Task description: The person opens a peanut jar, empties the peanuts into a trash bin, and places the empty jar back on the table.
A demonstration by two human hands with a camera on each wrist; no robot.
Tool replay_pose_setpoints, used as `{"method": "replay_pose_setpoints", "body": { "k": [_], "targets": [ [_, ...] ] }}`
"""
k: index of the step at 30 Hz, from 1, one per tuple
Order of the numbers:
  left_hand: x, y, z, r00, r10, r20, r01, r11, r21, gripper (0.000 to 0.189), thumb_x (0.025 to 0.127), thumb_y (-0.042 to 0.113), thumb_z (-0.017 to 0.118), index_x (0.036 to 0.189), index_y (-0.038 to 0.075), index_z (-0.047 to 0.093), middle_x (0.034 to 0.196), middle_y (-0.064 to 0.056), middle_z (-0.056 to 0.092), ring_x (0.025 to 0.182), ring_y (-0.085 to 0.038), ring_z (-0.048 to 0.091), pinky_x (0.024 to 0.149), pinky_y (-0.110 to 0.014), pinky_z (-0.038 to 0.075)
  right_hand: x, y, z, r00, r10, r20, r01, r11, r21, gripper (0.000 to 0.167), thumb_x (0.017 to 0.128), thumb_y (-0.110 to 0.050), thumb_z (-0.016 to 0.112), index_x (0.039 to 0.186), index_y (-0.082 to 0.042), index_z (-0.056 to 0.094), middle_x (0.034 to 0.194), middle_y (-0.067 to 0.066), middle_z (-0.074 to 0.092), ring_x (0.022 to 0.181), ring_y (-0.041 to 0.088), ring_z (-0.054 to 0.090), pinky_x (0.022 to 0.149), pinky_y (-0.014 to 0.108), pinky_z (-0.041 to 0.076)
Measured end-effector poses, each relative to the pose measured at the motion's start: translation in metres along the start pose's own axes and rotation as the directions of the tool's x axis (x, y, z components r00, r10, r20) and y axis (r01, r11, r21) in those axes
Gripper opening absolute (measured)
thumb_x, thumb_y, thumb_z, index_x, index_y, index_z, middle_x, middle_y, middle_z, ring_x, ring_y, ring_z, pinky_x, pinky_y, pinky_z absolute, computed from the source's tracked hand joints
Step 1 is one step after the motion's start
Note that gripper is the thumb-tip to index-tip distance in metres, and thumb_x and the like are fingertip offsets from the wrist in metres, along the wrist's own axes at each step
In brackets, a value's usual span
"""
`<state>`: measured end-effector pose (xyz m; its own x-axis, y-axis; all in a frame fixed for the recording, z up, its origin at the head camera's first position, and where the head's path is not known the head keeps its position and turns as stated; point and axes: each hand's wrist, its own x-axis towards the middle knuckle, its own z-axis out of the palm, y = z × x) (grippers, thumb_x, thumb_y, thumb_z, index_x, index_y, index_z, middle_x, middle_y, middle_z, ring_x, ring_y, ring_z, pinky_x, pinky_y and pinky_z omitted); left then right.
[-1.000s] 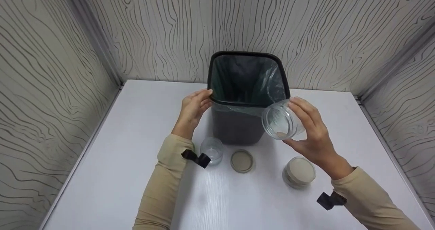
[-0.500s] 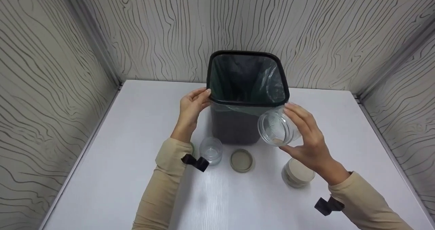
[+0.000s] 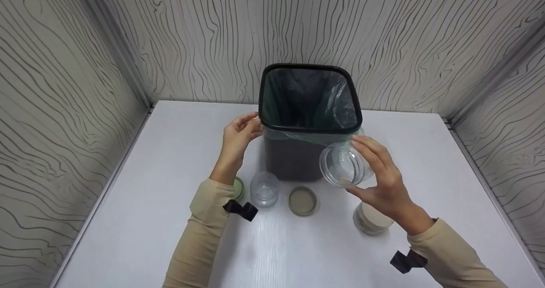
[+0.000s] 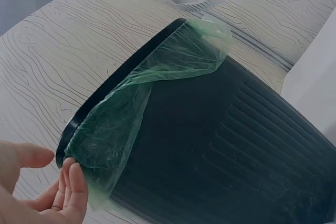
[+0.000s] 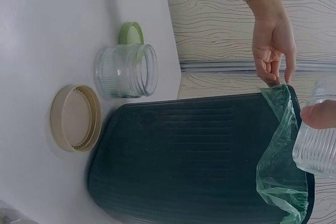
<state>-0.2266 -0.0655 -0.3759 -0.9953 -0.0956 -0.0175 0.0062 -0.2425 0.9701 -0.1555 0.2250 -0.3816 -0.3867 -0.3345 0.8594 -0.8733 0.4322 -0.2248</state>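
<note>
My right hand (image 3: 379, 181) grips a clear ribbed glass jar (image 3: 338, 165), fingers over the top and thumb below. The jar is tilted on its side, its open mouth turned back toward me, in front of the bin's right corner. At the bin's front left corner, my left hand (image 3: 238, 139) has its thumb and fingers apart, fingertips right at the rim. The dark bin (image 3: 294, 158) stands upright, with a green liner bag (image 4: 113, 124) folded over its rim; in the left wrist view the fingers (image 4: 76, 184) are close to the liner.
In front of the bin stand an open glass jar (image 3: 264, 189) and a beige lid (image 3: 302, 201). A green lid (image 3: 239, 188) lies by the left sleeve, partly hidden. A jar with a beige lid (image 3: 374, 220) stands below the right hand. Patterned walls (image 3: 204, 45) enclose the table.
The right hand has moved the jar down and slightly left, away from the bin's rim. My left hand's thumb and fingers have come off the rim, and the hand has shifted slightly left.
</note>
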Motion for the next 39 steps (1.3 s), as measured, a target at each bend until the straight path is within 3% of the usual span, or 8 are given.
{"method": "replay_pose_setpoints", "body": {
  "k": [5,16,26,39],
  "targets": [
    [-0.007,0.000,-0.003,1.000,0.005,0.011,-0.005,1.000,0.009,0.036,0.093,0.003,0.052,0.128,-0.007,0.053,0.088,0.002,0.061,0.078,-0.005,0.062,0.073,-0.014,0.055,0.000,-0.002,0.002,1.000,0.017,-0.018,-0.017,1.000,-0.008,0.090,0.036,0.016,0.087,0.119,0.015,0.054,0.133,0.018,0.056,0.137,0.013,0.045,0.115,0.021,0.037],
    [-0.023,-0.007,-0.009,1.000,-0.002,0.025,0.002,1.000,0.004,0.037,0.095,0.005,0.052,0.129,-0.009,0.050,0.087,0.001,0.058,0.079,-0.004,0.062,0.075,-0.014,0.055,-0.014,-0.005,0.015,1.000,0.025,-0.003,-0.025,0.999,0.031,0.088,0.039,0.008,0.087,0.120,0.016,0.054,0.132,0.020,0.056,0.136,0.013,0.046,0.115,0.020,0.038],
    [-0.036,-0.024,-0.017,1.000,-0.016,-0.002,0.016,0.998,0.065,0.034,0.095,0.005,0.051,0.126,-0.009,0.052,0.088,0.000,0.060,0.078,-0.004,0.062,0.075,-0.014,0.056,-0.031,-0.012,0.031,0.999,0.041,0.032,-0.044,0.996,0.078,0.088,0.041,0.006,0.089,0.121,0.016,0.053,0.132,0.020,0.055,0.136,0.013,0.046,0.114,0.019,0.038],
    [-0.046,-0.045,-0.028,0.999,-0.029,-0.013,0.030,0.993,0.118,0.033,0.095,0.005,0.049,0.125,-0.010,0.053,0.091,-0.002,0.061,0.079,-0.003,0.062,0.076,-0.014,0.055,-0.045,-0.017,0.040,0.991,0.102,0.085,-0.107,0.993,0.056,0.091,0.043,0.004,0.091,0.125,0.013,0.053,0.129,0.023,0.056,0.138,0.010,0.044,0.115,0.016,0.035]
  ]
}}
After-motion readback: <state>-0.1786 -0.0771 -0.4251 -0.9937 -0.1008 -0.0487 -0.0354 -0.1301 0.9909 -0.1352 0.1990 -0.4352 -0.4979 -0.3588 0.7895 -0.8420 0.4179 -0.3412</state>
